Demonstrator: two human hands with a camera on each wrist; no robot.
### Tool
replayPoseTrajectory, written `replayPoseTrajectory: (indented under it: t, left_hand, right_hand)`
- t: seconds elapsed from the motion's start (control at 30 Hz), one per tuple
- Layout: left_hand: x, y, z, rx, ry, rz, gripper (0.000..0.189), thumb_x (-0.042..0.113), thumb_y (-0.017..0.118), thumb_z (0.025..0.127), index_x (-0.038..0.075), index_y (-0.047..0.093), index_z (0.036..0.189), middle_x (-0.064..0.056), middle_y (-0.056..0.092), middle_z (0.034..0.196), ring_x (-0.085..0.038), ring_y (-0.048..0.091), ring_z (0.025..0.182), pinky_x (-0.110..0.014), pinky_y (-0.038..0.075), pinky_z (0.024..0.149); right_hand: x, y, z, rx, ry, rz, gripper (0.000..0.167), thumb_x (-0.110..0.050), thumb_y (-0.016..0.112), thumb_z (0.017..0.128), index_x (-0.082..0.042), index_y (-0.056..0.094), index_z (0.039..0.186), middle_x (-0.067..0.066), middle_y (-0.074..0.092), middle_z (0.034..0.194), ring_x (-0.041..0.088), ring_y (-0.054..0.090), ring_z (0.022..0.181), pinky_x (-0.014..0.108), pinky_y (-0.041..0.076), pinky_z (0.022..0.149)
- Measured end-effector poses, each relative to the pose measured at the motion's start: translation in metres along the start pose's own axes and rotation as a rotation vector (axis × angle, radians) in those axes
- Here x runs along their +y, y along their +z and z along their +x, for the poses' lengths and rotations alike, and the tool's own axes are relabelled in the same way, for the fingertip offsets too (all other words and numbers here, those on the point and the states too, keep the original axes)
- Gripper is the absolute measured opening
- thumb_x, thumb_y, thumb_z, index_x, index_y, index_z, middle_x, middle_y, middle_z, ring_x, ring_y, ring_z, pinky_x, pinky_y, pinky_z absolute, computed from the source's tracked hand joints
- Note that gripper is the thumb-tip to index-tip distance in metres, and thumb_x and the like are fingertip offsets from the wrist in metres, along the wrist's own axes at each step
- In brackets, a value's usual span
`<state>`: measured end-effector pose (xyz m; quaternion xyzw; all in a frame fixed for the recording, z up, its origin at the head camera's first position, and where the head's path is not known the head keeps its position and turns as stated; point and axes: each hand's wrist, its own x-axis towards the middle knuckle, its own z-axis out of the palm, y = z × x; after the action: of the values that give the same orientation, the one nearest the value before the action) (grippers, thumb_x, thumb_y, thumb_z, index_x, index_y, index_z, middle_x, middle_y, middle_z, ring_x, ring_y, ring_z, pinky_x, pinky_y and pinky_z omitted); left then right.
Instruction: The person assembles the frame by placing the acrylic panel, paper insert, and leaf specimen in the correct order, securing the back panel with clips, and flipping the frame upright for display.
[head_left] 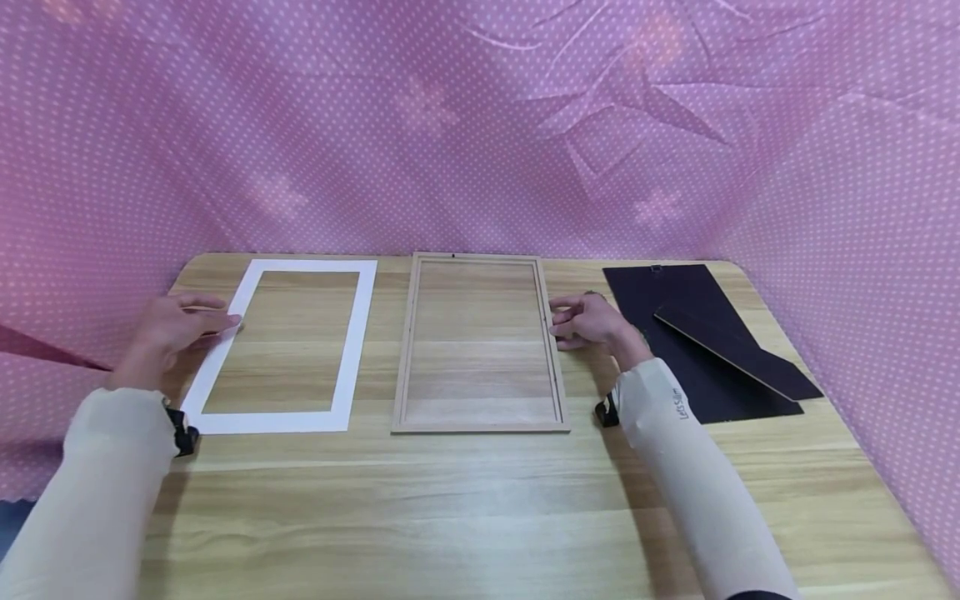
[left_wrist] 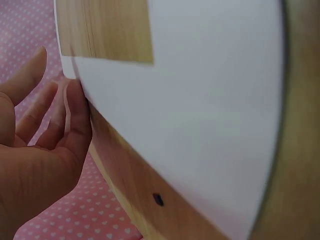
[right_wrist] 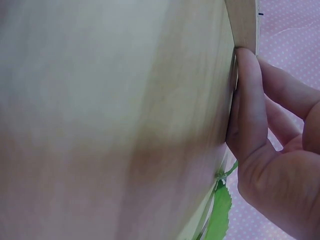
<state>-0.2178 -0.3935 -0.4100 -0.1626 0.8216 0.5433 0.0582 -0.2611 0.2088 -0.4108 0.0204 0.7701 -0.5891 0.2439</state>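
White border: the thin rectangular border [head_left: 354, 346] lies flat toward the left of the counter [head_left: 480, 508], with wood grain showing through its open middle.
Left hand: from where I stand, the left hand [head_left: 176, 323] is at the border's outer left side; its fingers [left_wrist: 77, 105] are parted and loosely bent, one digit touching the edge, the others spread away from it.
Wooden frame: the pale frame [head_left: 480, 428] lies flat near the middle of the counter, apart from the border, grain visible through its centre.
Right hand: the right hand [head_left: 596, 321] reaches in from the frame's right; its fingers [right_wrist: 251, 95] are relaxed and slightly bent, tips resting against that outer edge.
Black board: over to the right, the dark board [head_left: 675, 287] lies beyond the right hand, a small hook [head_left: 656, 268] at its far end.
Stand: a black leg [head_left: 750, 360] slants up over the board, its wide end poking past the right-hand edge.
Sleeves: both arms wear pale sleeves [head_left: 705, 467], a small black device [head_left: 183, 432] strapped at each wrist.
Leaf: close to the right hand I spot a green leaf [right_wrist: 218, 212].
Backdrop: pink dotted cloth [head_left: 420, 125] hangs around the counter's far side and ends.
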Motion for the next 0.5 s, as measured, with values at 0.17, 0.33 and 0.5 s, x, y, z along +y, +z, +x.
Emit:
replayPoseTrajectory:
  t: [0.17, 0.33, 0.5]
  left_hand:
    - [-0.001, 0.004, 0.003, 0.087, 0.007, 0.203, 0.056, 0.027, 0.088, 0.081, -0.001, 0.062, 0.122, 0.017, 0.058, 0.082, -0.005, 0.059, 0.073, -0.021, 0.056, 0.061]
    - [0.001, 0.007, 0.001, 0.132, 0.014, 0.267, 0.060, 0.024, 0.086, 0.082, -0.005, 0.059, 0.127, 0.015, 0.055, 0.083, -0.005, 0.054, 0.074, -0.019, 0.053, 0.060]
    - [0.003, 0.011, 0.000, 0.179, 0.009, 0.309, 0.056, 0.020, 0.087, 0.080, -0.004, 0.060, 0.122, 0.009, 0.062, 0.080, -0.009, 0.056, 0.073, -0.020, 0.053, 0.056]
  right_hand:
    - [-0.001, 0.000, -0.001, 0.004, 0.003, -0.002, 0.063, 0.016, 0.060, 0.093, 0.004, 0.040, 0.152, 0.014, 0.055, 0.108, 0.014, 0.066, 0.085, 0.031, 0.065, 0.079]
    - [-0.002, -0.001, 0.000, 0.005, 0.009, -0.010, 0.063, 0.016, 0.060, 0.093, 0.003, 0.041, 0.152, 0.015, 0.054, 0.109, 0.015, 0.065, 0.086, 0.032, 0.065, 0.080]
    - [-0.002, 0.000, 0.001, 0.007, 0.011, 0.002, 0.063, 0.017, 0.060, 0.092, 0.003, 0.041, 0.151, 0.014, 0.054, 0.109, 0.014, 0.065, 0.086, 0.031, 0.065, 0.078]
